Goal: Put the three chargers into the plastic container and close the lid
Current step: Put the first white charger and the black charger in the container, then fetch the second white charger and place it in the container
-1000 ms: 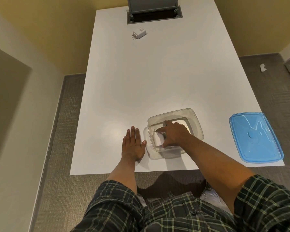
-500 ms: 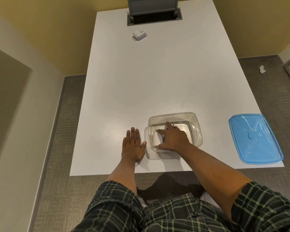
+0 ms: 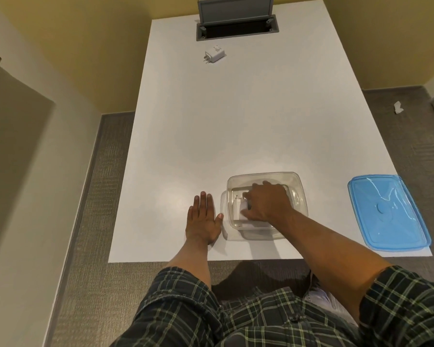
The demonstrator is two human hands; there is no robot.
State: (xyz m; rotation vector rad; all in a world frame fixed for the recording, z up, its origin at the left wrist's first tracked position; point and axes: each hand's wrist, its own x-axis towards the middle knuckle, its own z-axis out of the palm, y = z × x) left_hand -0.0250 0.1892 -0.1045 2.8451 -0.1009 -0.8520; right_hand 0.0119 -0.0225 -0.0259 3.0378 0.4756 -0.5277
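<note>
clear plastic container, near counter edge: right hand inside, fingers curled over white charger; firm grip cannot be told. left hand: flat, released, beside container. second charger: far end. blue lid: right, off.

Hidden and cut-off parts, head view

Right hand covered most of the container floor; a white charger showed only at its 9 o'clock side, grip unclear, count inside untellable. Far charger at 12 o'clock was too small for detail. Both sleeves ran off the bottom edge.
</note>
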